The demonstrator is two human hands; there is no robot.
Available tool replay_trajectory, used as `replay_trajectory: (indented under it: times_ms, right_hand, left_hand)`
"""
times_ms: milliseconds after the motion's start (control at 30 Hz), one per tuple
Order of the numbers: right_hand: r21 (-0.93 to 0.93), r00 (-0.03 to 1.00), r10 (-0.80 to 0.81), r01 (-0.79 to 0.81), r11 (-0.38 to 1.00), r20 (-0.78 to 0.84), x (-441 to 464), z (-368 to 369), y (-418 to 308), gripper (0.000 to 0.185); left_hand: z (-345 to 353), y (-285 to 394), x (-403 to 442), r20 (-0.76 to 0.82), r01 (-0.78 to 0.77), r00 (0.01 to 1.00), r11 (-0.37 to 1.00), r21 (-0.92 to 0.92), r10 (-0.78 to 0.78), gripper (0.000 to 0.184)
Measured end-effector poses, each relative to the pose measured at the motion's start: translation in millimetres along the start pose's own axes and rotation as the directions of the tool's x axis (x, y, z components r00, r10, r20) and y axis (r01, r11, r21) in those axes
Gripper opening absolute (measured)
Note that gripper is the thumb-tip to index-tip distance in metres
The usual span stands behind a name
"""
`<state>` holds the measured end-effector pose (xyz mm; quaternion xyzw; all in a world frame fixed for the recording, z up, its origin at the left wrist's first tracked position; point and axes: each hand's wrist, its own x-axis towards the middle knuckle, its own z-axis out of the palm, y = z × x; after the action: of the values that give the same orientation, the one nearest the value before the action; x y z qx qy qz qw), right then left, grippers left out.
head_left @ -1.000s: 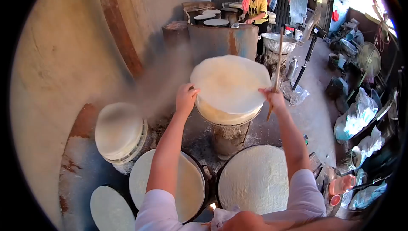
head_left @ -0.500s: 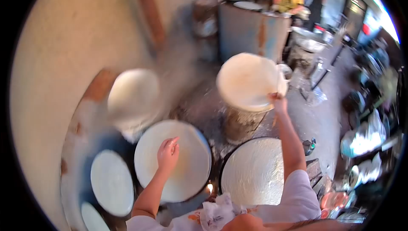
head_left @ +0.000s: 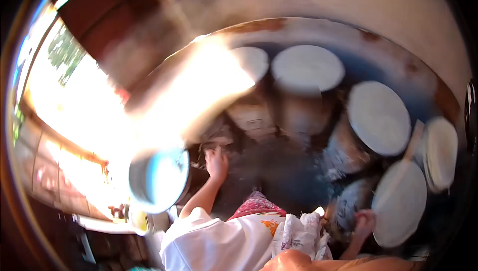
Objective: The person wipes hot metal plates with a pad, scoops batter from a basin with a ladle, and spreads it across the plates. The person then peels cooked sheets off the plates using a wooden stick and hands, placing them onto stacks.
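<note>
Basin [head_left: 149,179] sits nr empty L hand [head_left: 217,164], white disc [head_left: 400,205] beside R hand [head_left: 365,222], grip unclear (blur).

We find our right grip [head_left: 365,221] too blurred to tell whether it holds anything. Glare [head_left: 199,86] hides part of the far left white disc [head_left: 255,63] from us.

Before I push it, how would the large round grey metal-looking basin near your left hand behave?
The large round grey metal-looking basin is probably stiff, as its rim keeps an even curve. Its wall looks smooth, so it could be slippery to grip. It might be heavy if filled, but bright glare hides what, if anything, is inside.
</note>
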<state>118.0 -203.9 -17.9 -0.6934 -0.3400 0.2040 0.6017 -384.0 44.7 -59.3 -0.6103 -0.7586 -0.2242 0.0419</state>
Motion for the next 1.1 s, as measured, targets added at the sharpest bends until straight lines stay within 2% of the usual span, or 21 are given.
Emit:
replay_trajectory:
  times_ms: [33,67,100,167,233,267,300,367,433,467,500,533,567,600,733,767,833,933,1033,1067,1100]
  right_hand:
    - [0.002,0.97,0.03,-0.031,1.0,0.241,18,54,-5,0.012]
    - [-0.041,0.917,0.047,-0.033,0.999,0.395,17,137,-44,0.017]
    - [-0.075,0.843,0.075,-0.041,0.996,0.533,11,208,-72,0.022]
    - [-0.028,0.589,-0.148,0.278,0.96,0.794,3,331,-70,0.026]
    - [0.096,0.378,-0.366,0.572,0.815,0.85,-27,459,-88,0.036]
    - [0.029,0.282,-0.247,0.603,0.797,0.927,-47,511,-108,0.044]
    - [0.095,0.157,-0.23,0.592,0.8,0.96,-72,569,-121,0.051]
    - [0.076,-0.067,-0.038,0.799,0.597,0.997,-115,660,-135,0.037]
    - [0.218,-0.216,-0.064,0.827,0.518,0.974,-153,741,-138,0.03]
    - [0.274,-0.28,-0.061,0.834,0.48,0.958,-171,775,-140,0.028]
    - [0.225,-0.245,-0.008,0.876,0.426,0.97,-191,810,-132,0.023]
    - [0.279,-0.334,0.134,0.906,0.317,0.933,-202,819,-125,0.023]
    - [0.342,-0.39,0.275,0.917,0.207,0.879,-210,827,-121,0.024]
    - [0.329,-0.392,0.26,0.909,0.255,0.882,-212,827,-124,0.023]
    - [0.212,-0.321,0.268,0.905,0.369,0.908,-185,822,-157,0.022]
    - [0.17,-0.284,0.285,0.916,0.364,0.915,-190,824,-153,0.024]
    - [0.157,-0.299,0.345,0.91,0.385,0.89,-201,820,-126,0.02]
    - [0.073,-0.304,0.391,0.859,0.507,0.869,-191,794,-126,0.022]
    - [0.018,-0.306,0.387,0.804,0.594,0.87,-177,781,-138,0.024]
    - [0.005,-0.312,0.39,0.786,0.618,0.866,-169,772,-143,0.025]
    - [0.08,-0.347,0.275,0.738,0.67,0.896,-160,766,-136,0.027]
  left_hand:
    - [2,-40,21,-0.136,0.154,0.98,0.987,0.038,-0.148,0.041]
    - [-9,-78,55,-0.055,0.42,0.906,0.908,-0.005,-0.42,0.049]
    - [-19,-108,80,0.023,0.644,0.765,0.765,-0.025,-0.643,0.058]
    - [12,-175,122,0.098,0.904,0.427,0.428,-0.012,-0.899,0.074]
    - [64,-237,142,0.247,0.971,0.239,0.229,-0.07,-0.939,0.101]
    - [58,-239,135,0.34,0.971,0.24,0.219,-0.098,-0.909,0.104]
    - [52,-242,128,0.431,0.971,0.239,0.205,-0.125,-0.87,0.108]
    - [38,-247,109,0.547,0.968,0.25,0.222,-0.119,-0.799,0.11]
    - [134,-334,28,0.198,0.91,0.352,0.384,0.155,-0.915,0.096]
    - [107,-336,21,0.319,0.956,0.278,0.292,-0.004,-0.906,0.085]
    - [64,-327,15,0.445,0.975,0.213,0.163,-0.148,-0.87,0.075]
    - [36,-317,15,0.51,0.965,0.212,0.096,-0.244,-0.834,0.07]
    - [12,-311,21,0.566,0.94,0.231,0.032,-0.339,-0.791,0.065]
    - [-5,-316,25,0.614,0.908,0.258,-0.03,-0.418,-0.746,0.061]
    - [11,-362,64,0.457,0.811,0.302,-0.026,-0.585,-0.837,0.059]
    - [49,-367,66,0.529,0.696,0.192,-0.265,-0.667,-0.827,0.057]
    - [115,-372,90,0.692,0.313,0.055,-0.645,-0.697,-0.72,0.054]
    - [112,-340,119,0.713,0.012,0.025,-0.713,-0.701,-0.7,0.037]
    - [103,-327,130,0.731,-0.195,0.097,-0.733,-0.651,-0.675,0.015]
    - [98,-319,129,0.749,-0.292,0.191,-0.765,-0.574,-0.635,0.009]
    - [92,-317,129,0.745,-0.379,0.289,-0.786,-0.488,-0.602,0.004]
